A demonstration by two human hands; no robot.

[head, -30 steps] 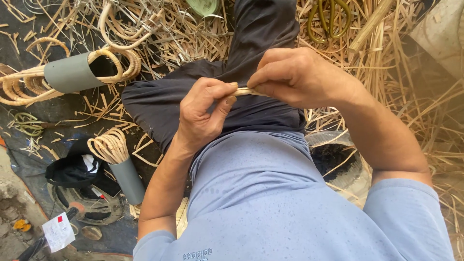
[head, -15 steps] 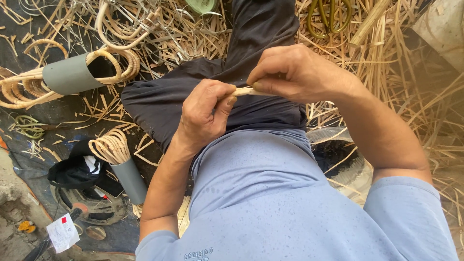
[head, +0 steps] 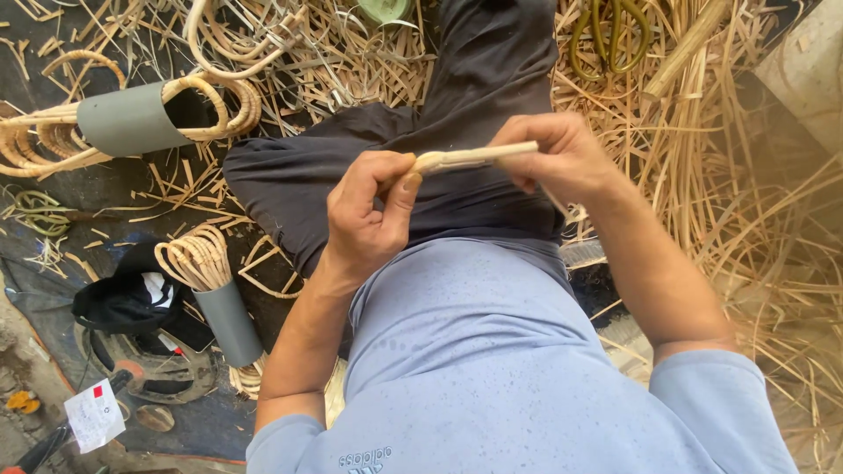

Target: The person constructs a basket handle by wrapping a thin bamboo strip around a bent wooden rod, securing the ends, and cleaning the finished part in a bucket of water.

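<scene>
At nine o'clock a grey tube [head: 132,118] holds cane loops; a second grey tube [head: 228,323] stands at seven. Centre, the left hand [head: 369,215] pinches one end of a pale cane strip [head: 474,157] while the right hand [head: 562,158] grips the other, over dark trousers [head: 439,189]. Cane shavings [head: 746,219] spread toward three.
</scene>
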